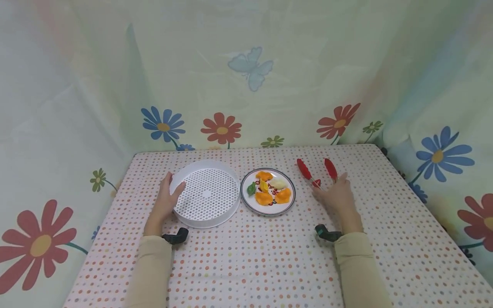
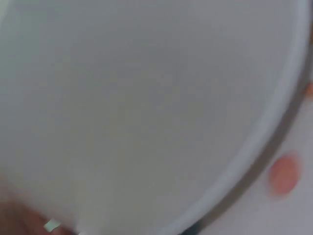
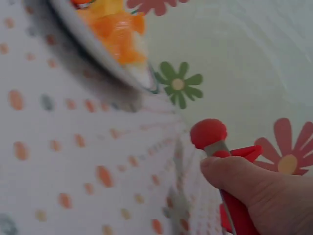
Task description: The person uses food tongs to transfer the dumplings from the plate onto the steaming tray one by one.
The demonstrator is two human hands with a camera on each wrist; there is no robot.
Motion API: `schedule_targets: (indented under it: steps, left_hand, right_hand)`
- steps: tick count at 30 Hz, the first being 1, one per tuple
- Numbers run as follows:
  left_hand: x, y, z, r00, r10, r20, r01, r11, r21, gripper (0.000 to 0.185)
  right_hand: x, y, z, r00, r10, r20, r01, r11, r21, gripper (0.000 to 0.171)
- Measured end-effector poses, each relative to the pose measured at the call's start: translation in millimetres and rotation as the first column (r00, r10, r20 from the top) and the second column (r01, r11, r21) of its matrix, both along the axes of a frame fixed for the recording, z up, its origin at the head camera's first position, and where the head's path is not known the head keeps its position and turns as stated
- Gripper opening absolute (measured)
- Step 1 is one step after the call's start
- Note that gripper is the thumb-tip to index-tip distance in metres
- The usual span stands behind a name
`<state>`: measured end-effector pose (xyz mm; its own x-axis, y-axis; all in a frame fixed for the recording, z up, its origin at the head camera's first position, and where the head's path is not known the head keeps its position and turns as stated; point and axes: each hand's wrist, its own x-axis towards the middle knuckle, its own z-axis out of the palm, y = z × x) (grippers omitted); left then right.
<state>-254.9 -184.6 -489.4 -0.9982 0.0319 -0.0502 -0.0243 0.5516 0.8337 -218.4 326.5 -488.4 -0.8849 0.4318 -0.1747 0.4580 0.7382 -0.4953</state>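
Observation:
My left hand (image 1: 166,199) is at the left side of a round white tray (image 1: 208,223) with a perforated bottom. Its thumb reaches over the near-left rim and the other fingers point forward, spread from it. The tray wall (image 2: 146,98) fills the left wrist view, blurred. Red-tipped tongs (image 1: 304,169) with metal arms are in my right hand (image 1: 340,197), their two tips spread apart and pointing away from me. In the right wrist view, thumb and fingers (image 3: 244,176) grip the tongs' red handle part; the palm side is hidden.
A dark-rimmed white plate (image 1: 269,211) between the hands bears several orange pieces (image 1: 263,199), a green piece (image 1: 251,188), a yellow piece (image 1: 263,185) and a whitish piece (image 1: 278,183). Dotted cloth (image 1: 250,265) covers the table, and a flowered curtain (image 1: 185,64) hangs behind it.

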Motion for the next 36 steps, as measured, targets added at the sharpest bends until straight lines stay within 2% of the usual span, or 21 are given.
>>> schedule_targets:
  steps: [3,6,9,14,19,23,30,36]
  left_hand:
    - [2.1,-13.8,2.5,0.991,-0.082,0.104,0.087,0.995,-0.043,0.095]
    - [5.8,-22.7,2.7,0.966,-0.153,0.209,0.171,0.983,-0.071,0.107]
    - [7.6,-24.8,2.0,0.943,-0.211,0.256,0.230,0.972,-0.044,0.119]
    - [6.1,-22.8,3.0,0.929,-0.272,0.252,0.282,0.960,-0.004,0.130]
    - [6.8,-22.4,8.7,0.920,-0.287,0.267,0.305,0.952,-0.029,0.134]
    - [5.4,-22.4,9.7,0.916,-0.304,0.261,0.331,0.941,-0.064,0.135]
    - [3.6,-28.0,10.7,0.912,-0.343,0.227,0.367,0.928,-0.070,0.140]
    - [3.4,-36.8,14.2,0.890,-0.414,0.194,0.430,0.902,-0.048,0.140]
  right_hand:
    - [2.7,7.9,10.1,0.999,0.030,0.028,-0.030,0.999,-0.026,0.124]
    - [7.0,14.0,15.5,0.998,0.064,0.031,-0.063,0.998,-0.010,0.124]
    - [11.7,19.9,19.7,0.994,0.105,0.000,-0.105,0.994,0.023,0.123]
    - [15.9,24.9,30.4,0.978,0.149,-0.145,-0.144,0.989,0.043,0.117]
    - [17.2,13.8,50.2,0.958,0.116,-0.263,-0.106,0.993,0.050,0.100]
    - [22.1,4.7,68.0,0.956,0.114,-0.270,-0.099,0.993,0.067,0.096]
    - [25.1,-8.3,88.5,0.955,0.177,-0.237,-0.159,0.983,0.094,0.095]
    - [24.3,-14.0,94.8,0.946,0.213,-0.243,-0.193,0.976,0.104,0.085]
